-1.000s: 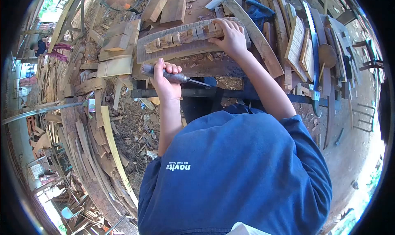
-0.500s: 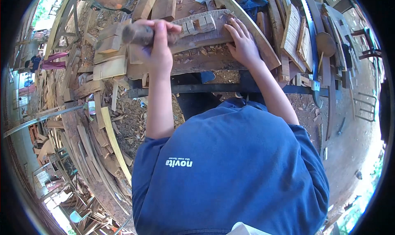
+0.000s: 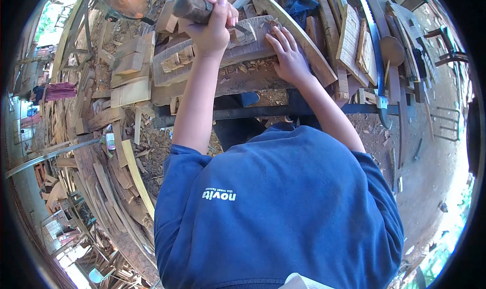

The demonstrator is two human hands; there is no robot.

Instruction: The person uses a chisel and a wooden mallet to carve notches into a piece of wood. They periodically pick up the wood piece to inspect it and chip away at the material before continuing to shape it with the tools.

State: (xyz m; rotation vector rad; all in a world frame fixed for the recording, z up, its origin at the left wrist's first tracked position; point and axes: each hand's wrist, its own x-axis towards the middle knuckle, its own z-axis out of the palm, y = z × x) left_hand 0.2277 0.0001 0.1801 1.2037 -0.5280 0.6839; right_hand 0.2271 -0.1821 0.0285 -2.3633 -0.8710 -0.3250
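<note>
My left hand (image 3: 210, 31) is closed around the thick wooden handle of a chisel (image 3: 191, 8). Its dark, narrow blade shows beyond my fingers, over the cut part of a wooden board (image 3: 223, 58). That board lies crosswise on the work surface, with a carved recess (image 3: 177, 59) near its left end and another cut section (image 3: 242, 35) right of my left hand. My right hand (image 3: 289, 53) lies flat on the board's right end, fingers spread and holding nothing. Part of the blade is hidden behind my left hand.
Wood blocks (image 3: 129, 61) are stacked at the left. A slanting plank (image 3: 298, 38) borders the board on the right, with more boards and a blue-bladed handsaw (image 3: 374, 41) beyond. A fan (image 3: 126, 0) stands at the upper left; a blue cloth (image 3: 298, 3) lies at the back.
My left hand has moved up and to the right with the chisel, uncovering the board's left recess. My right hand stays on the board's right end. The view has shifted slightly.
</note>
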